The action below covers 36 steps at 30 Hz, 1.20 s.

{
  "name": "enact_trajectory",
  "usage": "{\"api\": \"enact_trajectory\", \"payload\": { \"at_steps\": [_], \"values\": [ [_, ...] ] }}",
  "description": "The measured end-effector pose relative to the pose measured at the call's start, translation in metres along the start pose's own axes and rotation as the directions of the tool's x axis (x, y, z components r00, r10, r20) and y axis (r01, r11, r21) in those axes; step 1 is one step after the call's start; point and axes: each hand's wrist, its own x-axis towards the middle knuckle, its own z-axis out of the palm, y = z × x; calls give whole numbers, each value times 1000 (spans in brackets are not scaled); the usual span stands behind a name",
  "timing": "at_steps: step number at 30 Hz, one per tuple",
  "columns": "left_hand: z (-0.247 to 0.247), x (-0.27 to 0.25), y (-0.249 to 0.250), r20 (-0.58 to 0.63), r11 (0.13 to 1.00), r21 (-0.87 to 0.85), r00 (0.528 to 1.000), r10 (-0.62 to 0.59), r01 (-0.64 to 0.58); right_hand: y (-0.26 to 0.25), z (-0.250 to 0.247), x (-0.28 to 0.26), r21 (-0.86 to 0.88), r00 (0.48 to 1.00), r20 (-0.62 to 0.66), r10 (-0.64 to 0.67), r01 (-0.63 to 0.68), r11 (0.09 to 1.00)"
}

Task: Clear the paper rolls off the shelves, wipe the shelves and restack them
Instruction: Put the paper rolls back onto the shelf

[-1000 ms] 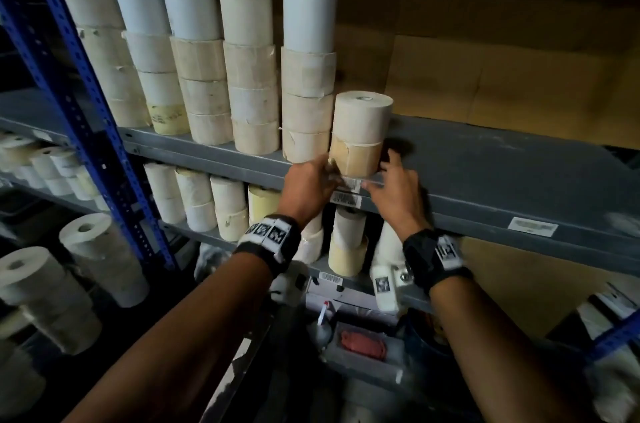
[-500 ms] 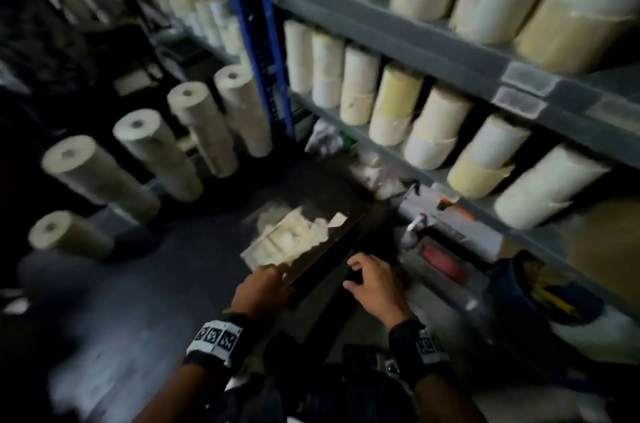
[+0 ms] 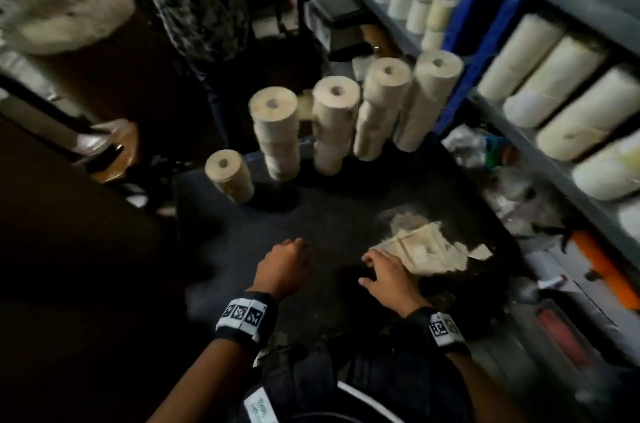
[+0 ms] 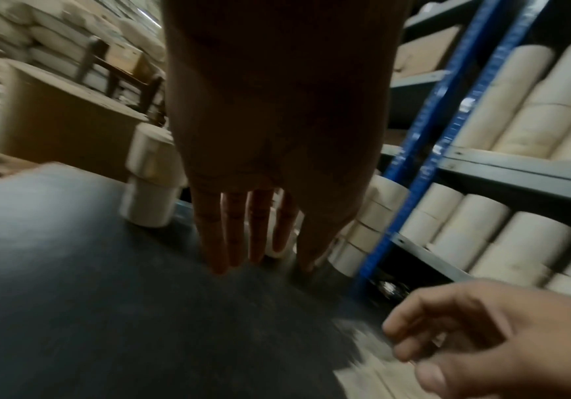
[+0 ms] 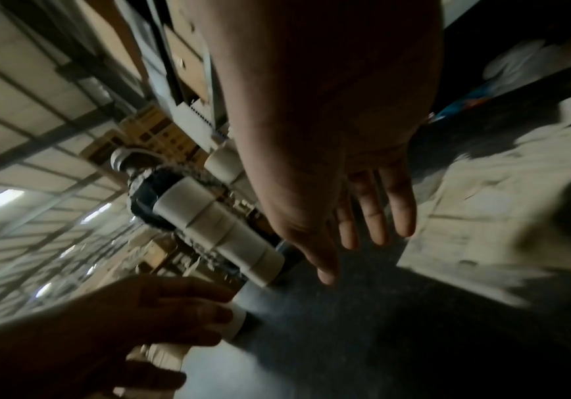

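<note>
left hand (image 3: 284, 261) empty, fingers straight | right hand (image 3: 388, 272) empty, fingers spread | paper rolls (image 3: 337, 124) stacked far of both hands, apart, on dark surface (image 3: 242, 249)

A flattened cardboard sheet (image 3: 424, 251) lies on the dark floor (image 3: 242, 249); a black box (image 3: 334, 1) sits beyond.

Both forearms reach forward and down, each wrist wearing a black band with printed markers. The left hand (image 3: 284, 262) is empty, its fingers (image 4: 236, 232) straight, close together and pointing down. Just beside it, the right hand (image 3: 389, 275) is also empty, palm down, fingers (image 5: 373, 213) loosely spread.
</note>
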Motion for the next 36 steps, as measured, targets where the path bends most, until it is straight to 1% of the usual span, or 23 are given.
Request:
{"api": "enact_trajectory", "payload": {
  "at_steps": [2,4,7,9,10,11,13,16,20,23,26,28,30,33,36],
  "values": [
    [-18,6,-33,-63,999,-12,997,-32,32,-35,11,22,-36,998,54,-38,40,999],
    [-43,15,-63,-175,998,-12,983,-57,56,-67,19,42,-58,993,95,-69,74,996],
    [-85,39,-96,-373,995,-1,924,-89,95,-106,26,67,-88,985,126,-122,133,987],
    [-108,66,-111,-439,988,11,888,-133,154,-126,30,81,-110,977,154,-150,168,980],
    [-117,80,-117,-445,984,14,882,-154,179,-135,31,87,-126,972,173,-159,182,975],
    [-123,94,-121,-433,979,9,884,-178,202,-143,33,92,-141,968,193,-164,193,971],
    [-129,121,-128,-364,975,4,908,-206,222,-158,36,102,-167,959,222,-177,217,962],
    [-132,148,-138,-259,982,2,949,-182,189,-176,42,114,-189,945,258,-200,252,949],
    [-139,156,-148,-251,987,-42,955,-159,153,-198,46,137,-220,933,291,-213,282,934],
    [-143,138,-153,-254,989,-51,956,-145,137,-220,46,162,-233,942,249,-224,282,931],
    [-143,101,-153,-304,981,-91,933,-193,173,-247,44,192,-218,953,175,-249,284,934],
    [-137,77,-156,-278,972,-96,933,-231,212,-264,46,213,-191,952,116,-284,302,934],
    [-125,58,-165,-226,966,-76,940,-256,245,-280,51,235,-216,947,81,-311,321,922],
    [-98,41,-183,-133,944,-58,935,-330,325,-300,61,263,-306,939,96,-330,343,888],
    [-71,36,-200,-75,924,-67,921,-382,377,-315,70,285,-348,922,202,-330,383,856]
  ]
}}
